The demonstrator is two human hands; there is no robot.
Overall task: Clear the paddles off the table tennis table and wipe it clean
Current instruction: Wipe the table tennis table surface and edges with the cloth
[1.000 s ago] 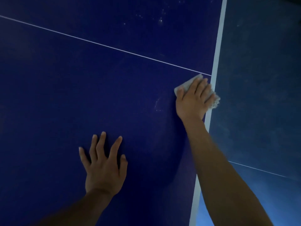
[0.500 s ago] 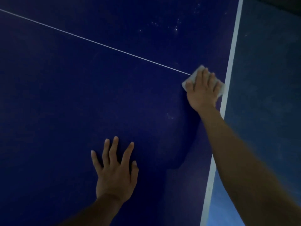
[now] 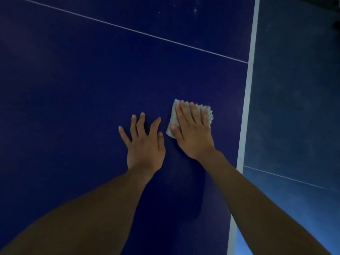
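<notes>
**Flat palm on the cloth**

The right hand [image 3: 193, 133] lies flat, fingers straight and together, pressing a small pale grey frayed cloth [image 3: 207, 112] onto the dark blue tabletop [image 3: 73, 89] (near its white edge stripe [image 3: 247, 100]). The left hand [image 3: 145, 142] rests beside it, fingers spread, holding nothing.

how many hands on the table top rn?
2. The left hand lies flat on the blue table with fingers spread. The right hand is just beside it, pressing a white cloth onto the surface. Neither is hidden.
</notes>
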